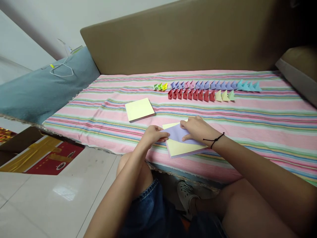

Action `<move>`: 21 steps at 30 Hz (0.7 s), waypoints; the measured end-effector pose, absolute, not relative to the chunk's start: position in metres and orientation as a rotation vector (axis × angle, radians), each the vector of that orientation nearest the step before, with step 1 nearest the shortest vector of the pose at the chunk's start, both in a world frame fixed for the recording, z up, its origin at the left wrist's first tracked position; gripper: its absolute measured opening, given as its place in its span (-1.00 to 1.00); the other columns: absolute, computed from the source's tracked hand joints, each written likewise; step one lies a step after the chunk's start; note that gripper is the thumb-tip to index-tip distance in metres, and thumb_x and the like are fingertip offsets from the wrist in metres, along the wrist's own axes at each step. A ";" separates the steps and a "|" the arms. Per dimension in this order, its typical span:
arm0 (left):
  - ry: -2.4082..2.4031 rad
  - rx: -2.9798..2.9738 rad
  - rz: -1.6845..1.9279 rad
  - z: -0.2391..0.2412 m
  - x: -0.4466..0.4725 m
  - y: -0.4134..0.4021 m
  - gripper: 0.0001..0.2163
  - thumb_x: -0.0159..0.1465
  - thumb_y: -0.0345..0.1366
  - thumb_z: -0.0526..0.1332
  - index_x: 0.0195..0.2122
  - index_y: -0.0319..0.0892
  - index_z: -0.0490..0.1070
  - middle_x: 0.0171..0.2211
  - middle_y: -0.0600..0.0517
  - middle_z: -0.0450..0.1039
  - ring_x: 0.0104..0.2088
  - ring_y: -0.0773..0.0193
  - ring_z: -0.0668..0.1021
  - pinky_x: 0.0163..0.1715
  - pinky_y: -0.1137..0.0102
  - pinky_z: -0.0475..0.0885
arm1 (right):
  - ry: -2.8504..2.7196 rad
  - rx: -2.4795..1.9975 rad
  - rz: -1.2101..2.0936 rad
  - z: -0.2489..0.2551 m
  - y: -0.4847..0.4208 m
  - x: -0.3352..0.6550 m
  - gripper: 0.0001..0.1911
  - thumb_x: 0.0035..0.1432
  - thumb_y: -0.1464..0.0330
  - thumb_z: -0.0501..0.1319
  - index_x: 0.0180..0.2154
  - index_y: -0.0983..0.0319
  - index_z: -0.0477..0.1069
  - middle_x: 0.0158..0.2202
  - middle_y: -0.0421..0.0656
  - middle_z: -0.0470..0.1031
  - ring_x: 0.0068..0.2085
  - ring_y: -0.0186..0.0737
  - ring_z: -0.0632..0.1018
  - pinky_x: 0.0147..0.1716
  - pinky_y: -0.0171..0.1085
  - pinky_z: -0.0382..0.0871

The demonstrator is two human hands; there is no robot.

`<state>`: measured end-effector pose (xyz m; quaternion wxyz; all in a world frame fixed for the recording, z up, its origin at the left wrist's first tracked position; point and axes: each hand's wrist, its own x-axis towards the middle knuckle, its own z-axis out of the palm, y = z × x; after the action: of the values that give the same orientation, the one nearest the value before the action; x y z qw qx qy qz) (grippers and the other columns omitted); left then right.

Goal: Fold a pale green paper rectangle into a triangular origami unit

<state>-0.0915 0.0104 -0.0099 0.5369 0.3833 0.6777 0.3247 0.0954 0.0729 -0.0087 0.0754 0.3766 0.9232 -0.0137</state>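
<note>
A folded purple paper sheet [177, 133] lies on a stack of pale yellow paper [179, 148] near the front edge of the striped cloth. My left hand [153, 135] pinches the purple sheet's left corner, fingers closed. My right hand [196, 128] presses down on the sheet's right side with curled fingers; a black cord circles its wrist. Beyond them stand two rows of small folded paper pieces [205, 90] in green, yellow, purple, pink, teal and red.
A second stack of yellow paper [139, 109] lies to the left on the striped cloth [260, 112]. A brown backrest runs behind, a grey-blue cushion [49, 86] sits at left. My knees and a shoe are below, over white floor tiles.
</note>
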 end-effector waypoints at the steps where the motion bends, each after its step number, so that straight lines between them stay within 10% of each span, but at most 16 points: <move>1: 1.600 0.906 0.745 -0.009 -0.091 0.012 -0.78 -0.15 -0.43 0.44 -0.54 -0.29 0.40 -0.60 -0.03 0.51 -0.56 0.36 0.53 -0.43 0.45 0.49 | 2.768 1.131 -0.043 -0.008 0.073 0.095 -0.52 0.00 0.11 0.33 -0.15 0.31 0.38 -0.26 0.06 0.55 -0.13 0.09 0.48 -0.27 -0.19 0.08; 21: 1.649 0.949 0.729 -0.018 -0.139 0.007 -0.84 -0.17 -0.29 0.39 -0.59 -0.27 0.51 -0.66 0.03 0.46 -0.60 0.39 0.46 -0.55 0.51 0.37 | 2.764 1.141 -0.114 -0.005 0.071 0.095 -0.58 0.01 0.17 0.33 -0.18 0.31 0.37 -0.25 0.09 0.54 -0.14 0.08 0.48 -0.27 -0.19 0.08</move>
<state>-0.1392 0.0069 -0.0177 0.5243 0.3964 0.6892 0.3048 0.0947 0.0705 -0.0051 0.0745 0.3801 0.9212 -0.0380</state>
